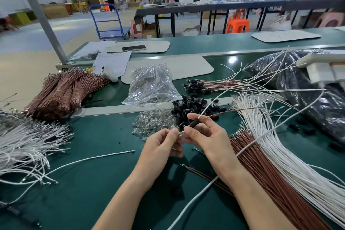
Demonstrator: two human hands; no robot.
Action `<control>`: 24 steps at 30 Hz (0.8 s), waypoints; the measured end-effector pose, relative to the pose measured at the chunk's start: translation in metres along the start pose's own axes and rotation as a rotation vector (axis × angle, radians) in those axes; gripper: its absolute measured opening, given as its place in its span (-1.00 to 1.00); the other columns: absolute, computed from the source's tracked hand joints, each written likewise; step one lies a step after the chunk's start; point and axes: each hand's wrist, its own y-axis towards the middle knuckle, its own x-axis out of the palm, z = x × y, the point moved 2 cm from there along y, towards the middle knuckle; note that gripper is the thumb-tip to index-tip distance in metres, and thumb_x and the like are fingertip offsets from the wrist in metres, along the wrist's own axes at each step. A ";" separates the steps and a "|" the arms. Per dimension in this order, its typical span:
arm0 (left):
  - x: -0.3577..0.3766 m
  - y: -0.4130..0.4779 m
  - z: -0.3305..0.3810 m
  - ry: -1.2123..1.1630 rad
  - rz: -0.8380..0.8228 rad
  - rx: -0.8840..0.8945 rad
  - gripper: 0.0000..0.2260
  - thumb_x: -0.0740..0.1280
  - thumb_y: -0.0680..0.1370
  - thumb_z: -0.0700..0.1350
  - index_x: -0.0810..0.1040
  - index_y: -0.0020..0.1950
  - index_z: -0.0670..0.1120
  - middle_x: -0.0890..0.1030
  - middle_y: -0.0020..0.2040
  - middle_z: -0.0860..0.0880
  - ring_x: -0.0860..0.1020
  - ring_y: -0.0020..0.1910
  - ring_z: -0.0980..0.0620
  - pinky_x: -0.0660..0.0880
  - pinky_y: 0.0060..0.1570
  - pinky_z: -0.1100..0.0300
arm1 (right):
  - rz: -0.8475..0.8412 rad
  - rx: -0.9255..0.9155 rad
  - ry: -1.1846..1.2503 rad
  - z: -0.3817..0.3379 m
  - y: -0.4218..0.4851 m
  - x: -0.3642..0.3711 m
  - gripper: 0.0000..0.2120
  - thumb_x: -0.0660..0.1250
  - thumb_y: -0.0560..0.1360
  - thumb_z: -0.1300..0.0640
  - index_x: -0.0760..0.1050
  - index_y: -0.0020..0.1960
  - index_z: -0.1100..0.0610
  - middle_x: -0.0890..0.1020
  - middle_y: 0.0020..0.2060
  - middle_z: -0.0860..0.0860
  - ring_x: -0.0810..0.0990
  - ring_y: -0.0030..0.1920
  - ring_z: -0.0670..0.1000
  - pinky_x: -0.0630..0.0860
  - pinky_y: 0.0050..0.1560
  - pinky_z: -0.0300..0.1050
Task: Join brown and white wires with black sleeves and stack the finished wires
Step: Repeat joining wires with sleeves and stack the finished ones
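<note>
1. Right hand (203,136) pinches a black sleeve (194,123) between thumb and fingers, above the green table (93,183); a brown wire (233,111) and a white wire (214,101) lead out of its far end
2. Left hand (164,145) pinches a small clear part (180,132) at the sleeve's near end
3. Pile of loose sleeves (188,106) lies just behind the hands; finished wires (205,85) lie stacked further back

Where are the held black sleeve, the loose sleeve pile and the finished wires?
held black sleeve (194,123): head view, its middle.
loose sleeve pile (190,105): head view, pile centre.
finished wires (194,86): head view, sleeved ends.
</note>
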 end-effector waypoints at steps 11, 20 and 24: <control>0.001 -0.001 -0.004 0.068 -0.024 0.042 -0.73 0.28 0.62 -0.02 0.57 -0.08 -0.22 0.66 -0.22 -0.01 0.61 -0.26 0.03 0.60 -0.23 0.17 | 0.039 -0.036 -0.131 0.002 0.001 -0.003 -0.72 0.52 0.45 0.15 0.64 0.08 -0.16 0.69 -0.26 0.00 0.73 -0.11 0.08 0.65 0.02 -0.14; 0.003 -0.003 -0.005 0.174 -0.013 0.126 -0.76 0.23 0.69 -0.07 0.54 -0.08 -0.17 0.63 -0.24 0.01 0.60 -0.28 0.01 0.60 -0.25 0.15 | 0.077 -0.066 -0.129 0.001 0.000 -0.001 -0.69 0.51 0.46 0.20 0.60 0.16 -0.05 0.69 -0.30 -0.01 0.72 -0.19 -0.01 0.59 -0.08 -0.29; 0.004 -0.007 -0.005 0.295 0.081 0.240 -0.77 0.22 0.69 0.02 0.53 -0.15 0.05 0.62 -0.30 -0.01 0.58 -0.36 0.03 0.58 -0.30 0.11 | 0.025 0.067 -0.021 0.005 0.000 0.001 -0.60 0.51 0.39 0.04 0.60 0.19 0.07 0.73 -0.17 0.06 0.70 -0.10 0.01 0.62 -0.06 -0.21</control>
